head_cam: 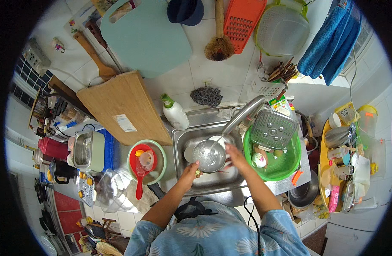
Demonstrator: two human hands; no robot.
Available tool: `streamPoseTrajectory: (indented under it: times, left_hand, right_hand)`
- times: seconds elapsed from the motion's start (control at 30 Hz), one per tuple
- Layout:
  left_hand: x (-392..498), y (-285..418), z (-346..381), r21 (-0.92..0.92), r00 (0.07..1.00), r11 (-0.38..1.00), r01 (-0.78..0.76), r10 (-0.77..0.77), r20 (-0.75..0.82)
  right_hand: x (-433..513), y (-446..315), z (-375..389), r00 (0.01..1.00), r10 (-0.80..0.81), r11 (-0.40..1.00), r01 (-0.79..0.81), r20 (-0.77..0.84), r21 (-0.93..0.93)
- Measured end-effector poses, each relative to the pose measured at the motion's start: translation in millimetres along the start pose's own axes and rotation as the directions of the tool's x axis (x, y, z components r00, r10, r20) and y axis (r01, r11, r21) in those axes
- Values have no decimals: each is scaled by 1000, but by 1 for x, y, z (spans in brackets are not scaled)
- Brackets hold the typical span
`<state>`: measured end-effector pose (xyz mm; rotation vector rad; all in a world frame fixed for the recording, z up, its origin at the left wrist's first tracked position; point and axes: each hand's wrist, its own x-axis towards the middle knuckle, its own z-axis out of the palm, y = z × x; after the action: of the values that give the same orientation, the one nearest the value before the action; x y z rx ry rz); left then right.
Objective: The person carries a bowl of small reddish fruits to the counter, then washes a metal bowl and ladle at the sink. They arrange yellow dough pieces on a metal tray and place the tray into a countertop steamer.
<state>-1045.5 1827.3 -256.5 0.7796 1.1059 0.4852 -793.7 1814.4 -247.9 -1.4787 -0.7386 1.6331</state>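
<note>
My left hand (190, 173) grips the near-left rim of a round metal bowl (208, 163) over the sink. A small yellow-green piece shows by its fingertips; what it is I cannot tell. Water streams from the curved steel faucet (244, 115) into the bowl. To the bowl's right is my right hand (236, 156), slightly blurred, fingers spread and nothing seen in them. Whether it touches the bowl's edge is unclear. Below, in the stainless steel sink (196, 186), a white cup (188, 154) and another white dish (219, 139) are partly hidden behind the bowl.
Right of the sink stands a green plastic basket (280, 171) with a metal drain tray (274, 129) and a white cup (258, 160). On the left, a pale green basin (163, 158) holds a red strainer (139, 188). Behind are a pump bottle (176, 115) and a wooden cutting board (125, 102).
</note>
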Motion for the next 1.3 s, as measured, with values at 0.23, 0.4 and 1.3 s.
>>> streamPoseTrajectory:
  times: [0.23, 0.4, 1.3]
  left_hand:
    - [-4, 16, 10, -195, 982, 975, 104, -69, 178]
    - [-48, 35, 4, -485, 930, 811, 326, -182, 321]
    - [-211, 119, 46, -203, 835, 908, -366, 417, 360]
  right_hand:
    - [-42, 2, 34, 995, -82, 954, 96, -63, 285]
    - [-35, 10, 19, 968, -162, 950, 205, -190, 235]
    - [-68, -34, 57, 910, -375, 888, 407, -175, 215]
